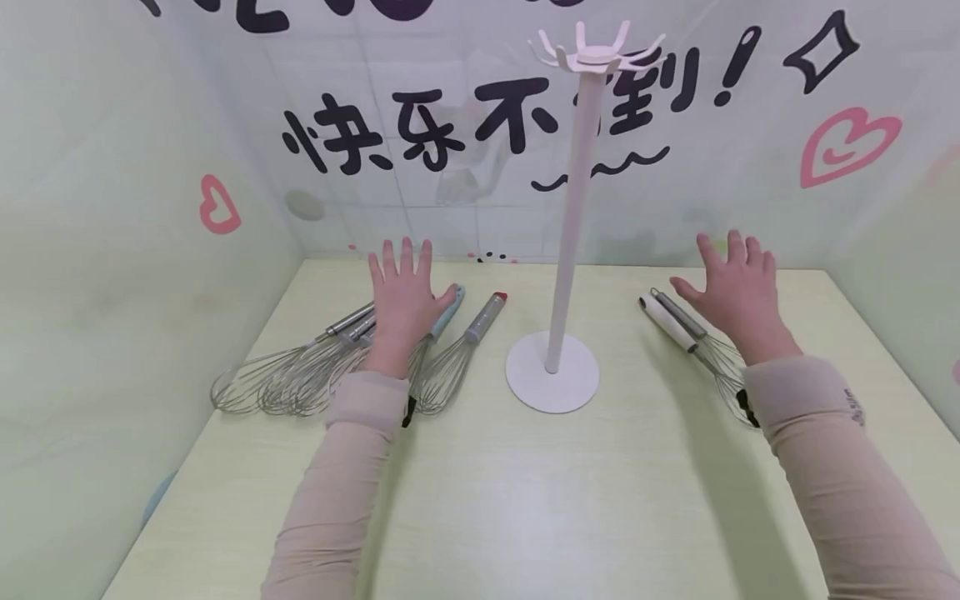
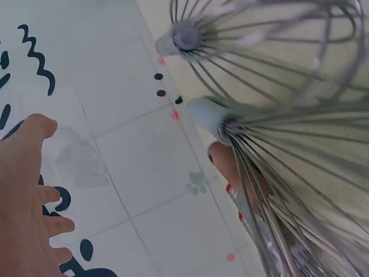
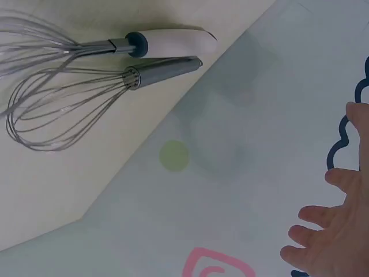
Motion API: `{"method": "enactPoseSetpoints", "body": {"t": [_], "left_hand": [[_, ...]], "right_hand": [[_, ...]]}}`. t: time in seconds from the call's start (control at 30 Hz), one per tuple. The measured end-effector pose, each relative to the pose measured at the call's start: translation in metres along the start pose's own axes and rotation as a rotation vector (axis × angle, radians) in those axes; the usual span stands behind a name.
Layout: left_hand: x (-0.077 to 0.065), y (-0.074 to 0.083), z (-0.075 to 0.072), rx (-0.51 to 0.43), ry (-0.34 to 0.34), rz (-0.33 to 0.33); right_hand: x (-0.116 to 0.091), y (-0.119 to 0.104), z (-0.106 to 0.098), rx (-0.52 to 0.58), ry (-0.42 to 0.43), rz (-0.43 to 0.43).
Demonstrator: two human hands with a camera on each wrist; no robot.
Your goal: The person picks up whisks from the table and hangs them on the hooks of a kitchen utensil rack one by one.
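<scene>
My left hand [image 1: 403,304] is held with fingers spread above several whisks at the left; nothing is in it. Among them are a whisk with a light-blue handle [image 1: 447,315], a grey-handled whisk with a red tip [image 1: 487,317] and metal whisks [image 1: 300,385]. A brown handle [image 2: 236,170] shows in the left wrist view, partly behind wires. Fingers apart and holding nothing, my right hand [image 1: 738,300] hovers over two whisks, one white-handled [image 3: 173,43], one metal-handled [image 3: 167,70]. My forearm and hand cover parts of the whisks in the head view.
Between the hands stands a tall white rack [image 1: 576,200] with several upturned hooks on top and a round base [image 1: 552,387]. The pale wooden table [image 1: 525,500] meets a printed backdrop [image 1: 480,208] behind and at both sides.
</scene>
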State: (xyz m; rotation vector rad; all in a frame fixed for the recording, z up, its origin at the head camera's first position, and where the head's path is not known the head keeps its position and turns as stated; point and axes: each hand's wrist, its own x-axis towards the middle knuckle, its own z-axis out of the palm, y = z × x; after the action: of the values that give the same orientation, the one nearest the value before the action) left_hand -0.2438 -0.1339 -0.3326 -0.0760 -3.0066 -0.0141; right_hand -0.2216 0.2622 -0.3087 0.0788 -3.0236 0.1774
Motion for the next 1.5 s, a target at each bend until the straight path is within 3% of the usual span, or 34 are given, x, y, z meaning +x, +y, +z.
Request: {"method": "enactPoseSetpoints", "body": {"t": [0.17, 0.43, 0.57, 0.73, 0.83, 0.93, 1.2, 1.33, 1.5], "left_hand": [[-0.001, 0.016, -0.002, -0.032, 0.016, 0.030], [-0.006, 0.040, -0.003, -0.175, 0.133, 0.114], [-0.010, 0.054, 0.000, -0.267, 0.227, 0.167], [-0.016, 0.071, 0.004, -0.375, 0.388, 0.280], [-0.019, 0.080, 0.006, -0.431, 0.425, 0.340], [-0.021, 0.089, 0.006, -0.503, 0.390, 0.370], [-0.029, 0.109, 0.006, -0.753, 0.197, 0.417], [-0.031, 0.117, 0.007, -0.848, 0.161, 0.448], [-0.031, 0.125, 0.012, -1.018, 0.151, 0.422]], "right_hand": [[0.000, 0.001, 0.014, -0.003, -0.027, -0.027], [-0.002, 0.001, 0.038, 0.064, -0.049, -0.006], [-0.006, 0.003, 0.049, 0.099, -0.078, 0.010], [-0.007, 0.006, 0.060, 0.131, -0.122, 0.015], [-0.007, 0.007, 0.067, 0.139, -0.131, 0.022], [-0.008, 0.010, 0.074, 0.138, -0.126, 0.027], [-0.009, 0.019, 0.090, 0.153, -0.168, 0.037], [-0.008, 0.022, 0.098, 0.154, -0.142, 0.054], [-0.009, 0.021, 0.100, 0.175, -0.127, 0.053]]}}
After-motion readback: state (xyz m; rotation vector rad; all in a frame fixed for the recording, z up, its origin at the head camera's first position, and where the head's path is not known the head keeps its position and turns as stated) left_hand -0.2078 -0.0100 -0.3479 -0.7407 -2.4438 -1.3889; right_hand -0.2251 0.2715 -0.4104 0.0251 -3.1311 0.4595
